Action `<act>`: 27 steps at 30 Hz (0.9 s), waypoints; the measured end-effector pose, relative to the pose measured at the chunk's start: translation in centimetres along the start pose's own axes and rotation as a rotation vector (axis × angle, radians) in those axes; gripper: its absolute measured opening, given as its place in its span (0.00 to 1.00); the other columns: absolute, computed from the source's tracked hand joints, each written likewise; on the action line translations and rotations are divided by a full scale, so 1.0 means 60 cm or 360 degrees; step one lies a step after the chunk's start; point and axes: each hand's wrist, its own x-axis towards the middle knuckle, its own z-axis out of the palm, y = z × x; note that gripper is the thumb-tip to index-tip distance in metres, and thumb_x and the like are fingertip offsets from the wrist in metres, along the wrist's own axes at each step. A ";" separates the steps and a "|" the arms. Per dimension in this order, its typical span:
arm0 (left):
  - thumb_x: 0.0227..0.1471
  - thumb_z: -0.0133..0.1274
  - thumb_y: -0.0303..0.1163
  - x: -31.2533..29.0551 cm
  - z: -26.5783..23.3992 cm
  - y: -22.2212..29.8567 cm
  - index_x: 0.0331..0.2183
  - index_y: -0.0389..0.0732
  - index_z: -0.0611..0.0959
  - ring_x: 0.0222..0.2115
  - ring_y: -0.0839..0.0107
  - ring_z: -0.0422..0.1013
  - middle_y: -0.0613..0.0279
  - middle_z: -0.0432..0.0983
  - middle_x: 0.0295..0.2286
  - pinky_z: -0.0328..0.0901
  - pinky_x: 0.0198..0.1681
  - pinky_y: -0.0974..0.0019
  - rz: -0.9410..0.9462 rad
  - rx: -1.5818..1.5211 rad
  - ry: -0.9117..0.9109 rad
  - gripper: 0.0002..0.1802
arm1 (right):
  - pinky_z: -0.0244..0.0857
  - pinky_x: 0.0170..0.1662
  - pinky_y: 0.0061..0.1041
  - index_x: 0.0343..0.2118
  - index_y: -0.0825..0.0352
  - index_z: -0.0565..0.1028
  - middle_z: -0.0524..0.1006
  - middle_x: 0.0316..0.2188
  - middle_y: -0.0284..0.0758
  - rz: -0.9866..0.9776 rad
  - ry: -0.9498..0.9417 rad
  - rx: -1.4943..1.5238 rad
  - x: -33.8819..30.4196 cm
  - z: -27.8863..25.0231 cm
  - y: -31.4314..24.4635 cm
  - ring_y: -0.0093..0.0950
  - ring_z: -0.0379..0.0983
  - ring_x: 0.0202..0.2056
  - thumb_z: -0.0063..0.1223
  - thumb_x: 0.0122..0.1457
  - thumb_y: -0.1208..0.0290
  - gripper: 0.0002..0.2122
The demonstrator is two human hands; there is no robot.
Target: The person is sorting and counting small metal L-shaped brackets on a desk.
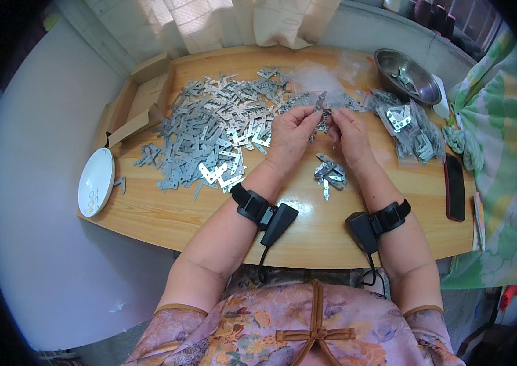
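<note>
My left hand [291,132] pinches a small flat metal bracket [321,99] between thumb and fingers, its tip sticking up. Close beside it, my right hand [351,135] has thumb and fingers pressed together; what lies between them is too small to make out. Below and between the hands is a little stack of metal brackets [330,173] on the table. To the left spreads a big heap of L-shaped flat corner brackets [216,125] with holes in them. More small metal pieces lie behind my hands, partly hidden by them.
An open cardboard box [139,97] and a white plate [97,183] are at the left. On the right are clear bags of brackets [414,131], a metal bowl [386,61], a phone [454,187] and a glove-like knit cloth [463,146]. Plastic bags [314,80] lie at the back.
</note>
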 end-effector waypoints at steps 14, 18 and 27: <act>0.46 0.52 0.30 0.000 -0.025 0.019 0.33 0.35 0.78 0.20 0.82 0.70 0.65 0.75 0.22 0.61 0.22 0.81 -0.0490 0.0216 -0.0489 0.10 | 0.49 0.18 0.16 0.21 0.68 0.69 0.64 0.12 0.28 -0.0234 0.0522 -0.0133 0.012 -0.024 0.012 0.15 0.58 0.15 0.41 0.54 0.67 0.11; 0.47 0.51 0.30 -0.004 -0.029 0.031 0.34 0.35 0.78 0.20 0.83 0.69 0.66 0.74 0.20 0.60 0.21 0.81 -0.0711 0.0186 -0.0585 0.11 | 0.51 0.18 0.16 0.21 0.69 0.69 0.64 0.12 0.28 -0.0227 0.0485 -0.0167 0.012 -0.023 0.015 0.15 0.58 0.15 0.43 0.55 0.67 0.11; 0.46 0.51 0.27 -0.004 -0.031 0.024 0.32 0.32 0.78 0.18 0.81 0.67 0.65 0.73 0.19 0.63 0.21 0.77 -0.0733 0.0435 -0.0867 0.10 | 0.52 0.18 0.16 0.20 0.68 0.70 0.64 0.11 0.28 -0.0213 0.0443 -0.0264 0.015 -0.020 0.019 0.15 0.58 0.14 0.44 0.55 0.66 0.12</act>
